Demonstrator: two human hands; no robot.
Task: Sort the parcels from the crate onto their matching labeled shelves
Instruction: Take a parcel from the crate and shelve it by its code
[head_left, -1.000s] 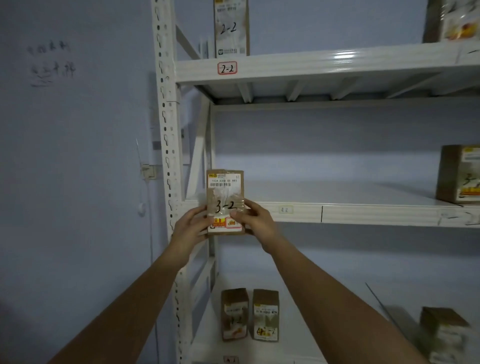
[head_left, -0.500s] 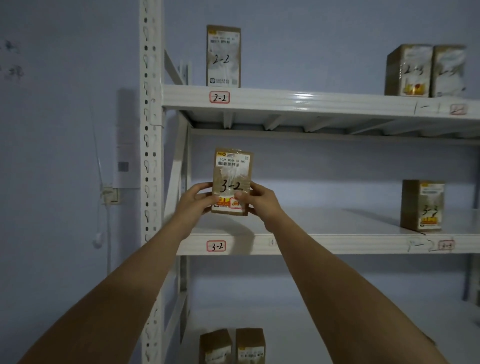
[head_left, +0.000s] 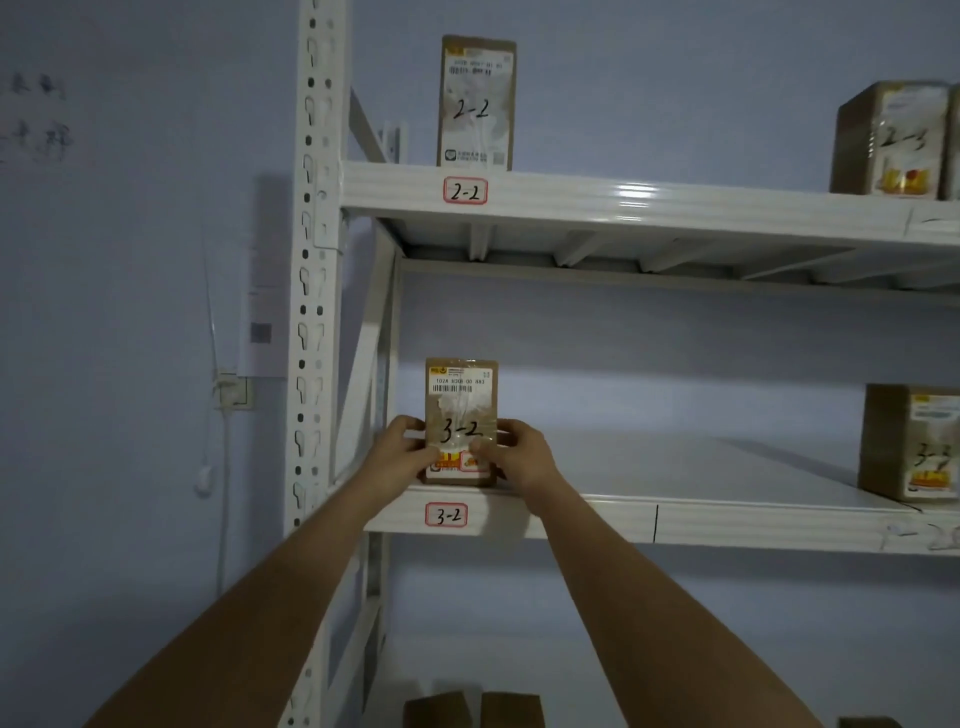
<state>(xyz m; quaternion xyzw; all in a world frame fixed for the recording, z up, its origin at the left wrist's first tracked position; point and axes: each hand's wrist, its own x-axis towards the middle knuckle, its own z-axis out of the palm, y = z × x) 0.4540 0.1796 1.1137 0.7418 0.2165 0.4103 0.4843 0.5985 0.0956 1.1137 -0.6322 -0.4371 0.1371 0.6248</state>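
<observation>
item: brown parcel marked "3-2", upright, its base on the front edge of the middle shelf, directly above the red-bordered shelf tag "3-2". white shipping label with barcode at its top, orange print at its foot.

left hand: fingers curled round the parcel's left edge, thumb on its face; gripping.
right hand: fingers curled round the right edge, thumb on the front; gripping.

upper shelf: tag "2-2" on its front lip, with a parcel marked "2-2" standing upright just above it. at far right, another parcel (hand-written mark blurred, looks like "2-3").

middle shelf, far right: upright parcel, well apart from the held one; its mark is partly cut by the frame edge.

below: tops of two brown parcels side by side at the bottom edge.

fixtures: white perforated upright post; wall socket with hanging cord on the blue wall to the left.
</observation>
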